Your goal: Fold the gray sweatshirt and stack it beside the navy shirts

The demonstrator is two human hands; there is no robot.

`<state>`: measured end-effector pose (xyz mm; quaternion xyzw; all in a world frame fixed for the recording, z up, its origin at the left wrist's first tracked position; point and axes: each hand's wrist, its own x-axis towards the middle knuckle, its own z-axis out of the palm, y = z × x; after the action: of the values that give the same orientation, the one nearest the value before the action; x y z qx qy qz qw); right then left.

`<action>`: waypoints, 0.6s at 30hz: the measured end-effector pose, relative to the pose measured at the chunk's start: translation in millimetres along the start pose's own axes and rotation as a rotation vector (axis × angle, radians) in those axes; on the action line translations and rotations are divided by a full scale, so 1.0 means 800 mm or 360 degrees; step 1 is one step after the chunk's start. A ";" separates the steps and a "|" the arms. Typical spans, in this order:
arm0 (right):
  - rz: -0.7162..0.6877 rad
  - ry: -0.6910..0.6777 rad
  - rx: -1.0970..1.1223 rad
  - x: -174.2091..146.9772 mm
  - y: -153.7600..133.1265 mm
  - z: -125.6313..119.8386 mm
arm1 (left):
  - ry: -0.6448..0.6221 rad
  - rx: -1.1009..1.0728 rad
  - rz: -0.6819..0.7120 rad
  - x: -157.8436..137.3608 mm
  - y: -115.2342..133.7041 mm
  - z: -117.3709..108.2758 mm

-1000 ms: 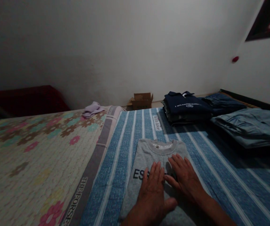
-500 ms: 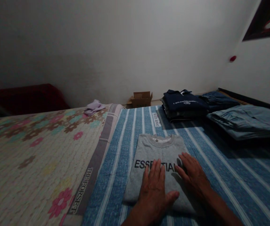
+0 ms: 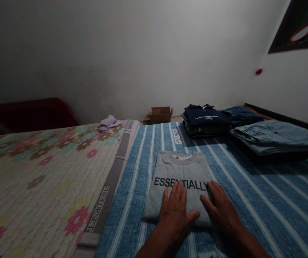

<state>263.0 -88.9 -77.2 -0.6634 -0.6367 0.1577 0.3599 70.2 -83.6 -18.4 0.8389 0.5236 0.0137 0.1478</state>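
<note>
A grey T-shirt [image 3: 180, 170], folded into a neat rectangle with its collar at the far side, lies on the blue striped bedsheet [image 3: 132, 193]. Black letters reading "ESSENTIALLY" run across its front. My left hand [image 3: 174, 209] rests flat on the shirt's lower middle, fingers stretched out just under the lettering and thumb apart. Along the right edge of the shirt is my right hand [image 3: 221, 204], its fingers extended and thumb spread over the cloth. Neither hand grips anything.
Behind to the right stand a stack of folded dark clothes [image 3: 206, 120] and a pile of folded blue jeans [image 3: 280, 136]. A flowered quilt [image 3: 48, 179] covers the left side, with a crumpled lilac cloth [image 3: 109, 123] on it. A cardboard box [image 3: 160, 115] sits by the wall.
My left hand has slid slightly toward me, uncovering more lettering. My right hand has shifted to the shirt's right edge. The view has turned slightly.
</note>
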 end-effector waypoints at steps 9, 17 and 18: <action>0.0632 -0.0171 0.0980 0.008 0.003 -0.025 | 0.0091 0.0017 0.0065 -0.013 -0.001 0.006; 0.0960 -0.0100 0.1142 0.017 -0.016 -0.043 | 0.0054 0.0004 0.0034 -0.015 0.005 0.001; 0.1004 -0.0105 0.1169 0.016 -0.017 -0.045 | 0.0064 -0.0003 0.0033 -0.015 0.005 0.001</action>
<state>279.0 -87.2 -40.0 -0.6479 -0.3179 0.4944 0.4845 68.2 -96.1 -16.9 0.8437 0.5178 0.0325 0.1379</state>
